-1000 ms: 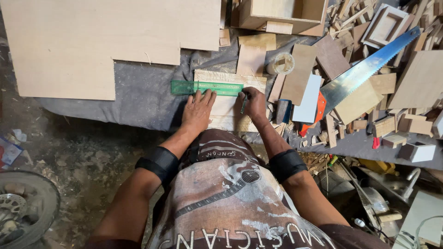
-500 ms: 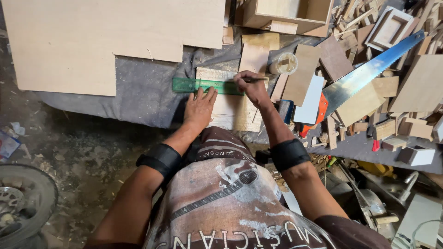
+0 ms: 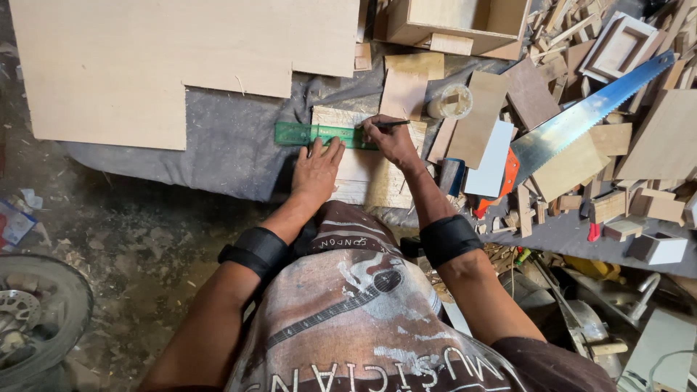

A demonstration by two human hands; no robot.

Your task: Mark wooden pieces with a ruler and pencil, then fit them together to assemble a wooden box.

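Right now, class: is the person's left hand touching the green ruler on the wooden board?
Touching. The head view shows the left hand lying flat with its fingertips pressed onto the green ruler, no gap visible, holding it against the wooden board.

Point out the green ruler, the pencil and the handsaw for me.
green ruler [image 3: 294,133], head view, on its bare left end.
pencil [image 3: 392,124], head view, on the dark shaft held by the right hand [image 3: 392,141].
handsaw [image 3: 588,116], head view, on the middle of the blade.

Grey-covered worktop [image 3: 225,145]: big plywood sheet [image 3: 145,65] at ten o'clock, handsaw [image 3: 581,120] and wood offcuts [image 3: 624,189] at two, small board [image 3: 363,174] centre.
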